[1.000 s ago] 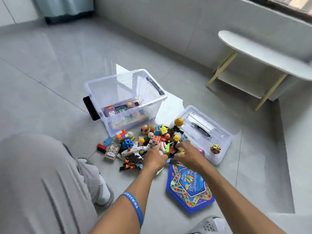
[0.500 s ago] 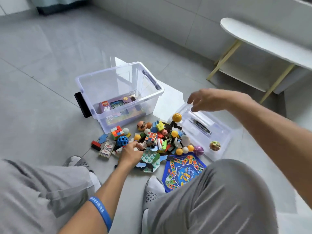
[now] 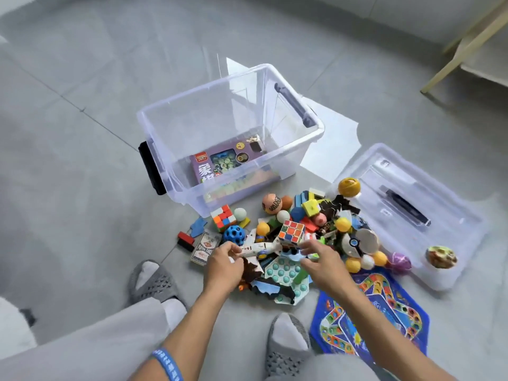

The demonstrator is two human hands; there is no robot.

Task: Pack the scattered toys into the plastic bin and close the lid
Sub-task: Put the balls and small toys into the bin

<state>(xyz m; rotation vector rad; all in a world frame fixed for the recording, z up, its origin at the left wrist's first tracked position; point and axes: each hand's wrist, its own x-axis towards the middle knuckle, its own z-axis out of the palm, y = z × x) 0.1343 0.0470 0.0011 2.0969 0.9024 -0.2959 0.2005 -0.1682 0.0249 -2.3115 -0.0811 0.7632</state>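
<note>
Both hands dig into the toy pile, just in front of the open bin.

The left hand (image 3: 224, 264) pinches the toy plane (image 3: 257, 247); the right hand (image 3: 320, 261) seems to grip something small under the cube (image 3: 291, 230). Grabbing fast could send the balls rolling away from the plastic bin (image 3: 170, 149).

The left hand (image 3: 224, 264) covers the tail of the toy plane (image 3: 257, 247), so its grip is not clear. The right hand (image 3: 320, 261) hides its fingertips in the toy pile; what they touch, can't tell. The game board (image 3: 384, 320) is partly behind the right forearm. The table legs (image 3: 464, 42) are cut off at the top-right edge.
</note>
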